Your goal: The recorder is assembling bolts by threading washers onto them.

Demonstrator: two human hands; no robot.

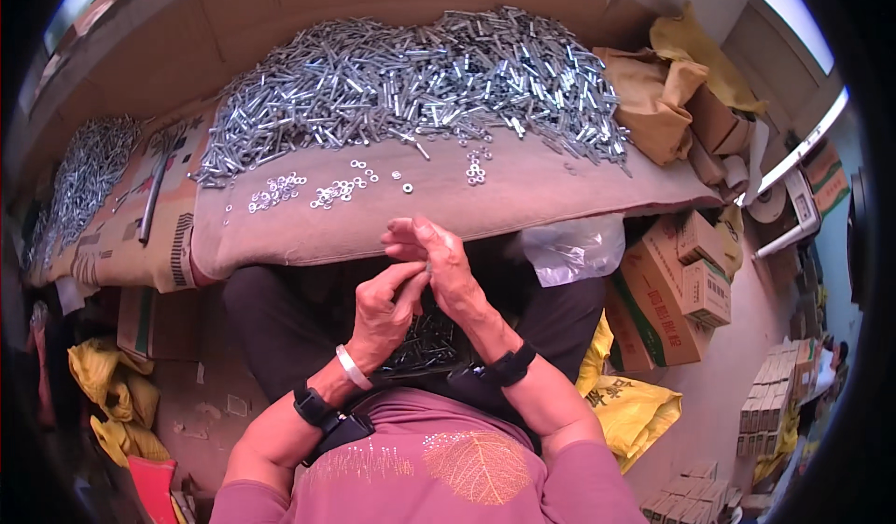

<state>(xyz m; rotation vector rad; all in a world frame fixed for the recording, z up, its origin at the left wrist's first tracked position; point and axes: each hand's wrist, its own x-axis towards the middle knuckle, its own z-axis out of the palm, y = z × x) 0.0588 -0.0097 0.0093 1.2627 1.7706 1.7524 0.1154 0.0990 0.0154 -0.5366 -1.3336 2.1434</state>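
Observation:
My left hand (381, 307) is closed in a pinch, its fingertips pressed against the palm side of my right hand (441, 265). The right hand's fingers curl over toward the left one. Between them a small greyish bit shows, too covered to name. Below, between my legs, lies a dark heap of bolts (427, 342), partly hidden by my wrists. Beyond my hands, loose washers (341, 191) and nuts (476, 167) are scattered on the cloth-covered table (560, 193). Behind them rises a large pile of silvery anchor bolts (401, 85).
A second bolt pile (89, 174) and a dark metal rod (152, 197) lie at the left. A clear plastic bag (574, 247) hangs at the table's front edge. Cardboard boxes (661, 291) stand at the right. Yellow sacks (635, 412) lie on the floor on both sides.

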